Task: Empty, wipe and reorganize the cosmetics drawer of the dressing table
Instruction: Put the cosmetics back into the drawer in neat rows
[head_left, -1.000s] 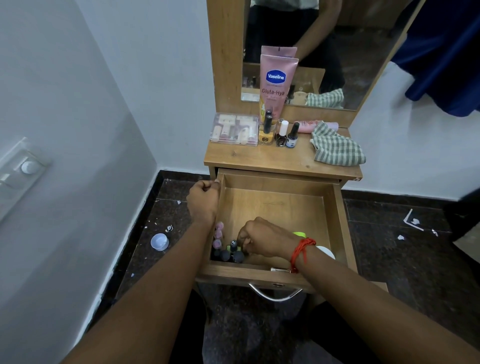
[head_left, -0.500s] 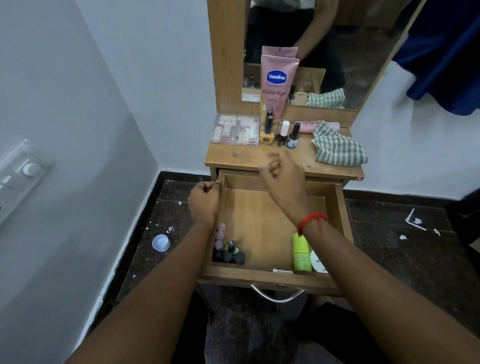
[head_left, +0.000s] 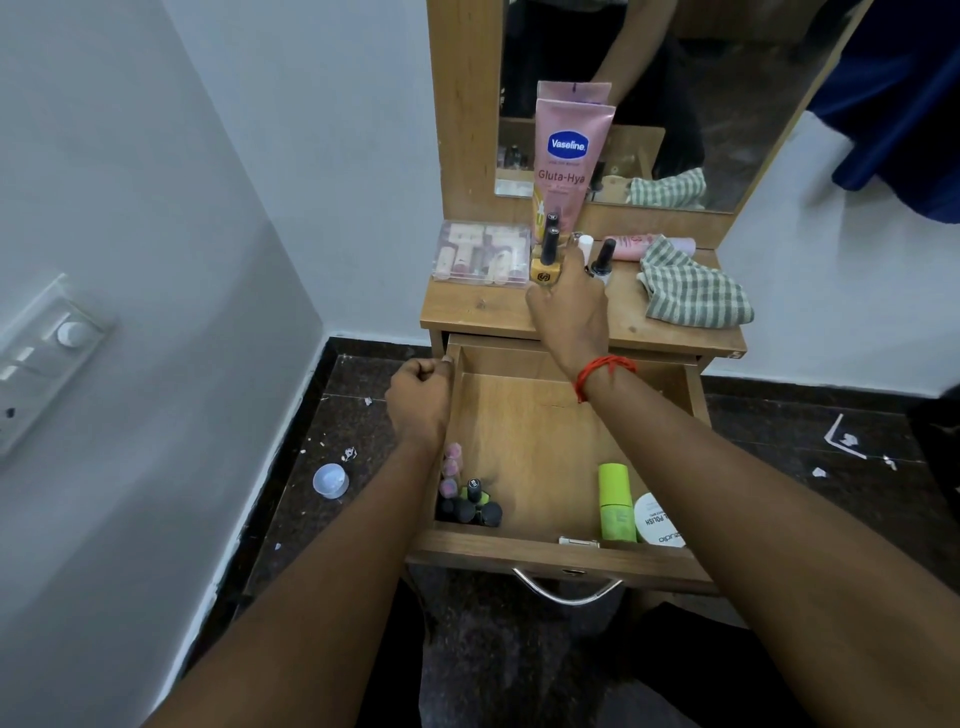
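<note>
The left hand (head_left: 421, 400) is curled tight on the left wall of the drawer (head_left: 550, 558). Just below that hand, some small bottles (head_left: 467, 504) stand in the drawer's corner. Up on the table top (head_left: 483, 312), a yellow bottle (head_left: 545, 270) stands right beside the right hand (head_left: 569, 306). That hand's fingers are hidden among the bottles, so nobody can tell if they hold one. A bump here could knock the thin bottles over and send them rolling off. Below the right wrist, a green tube (head_left: 615, 501) lies in the drawer.
</note>
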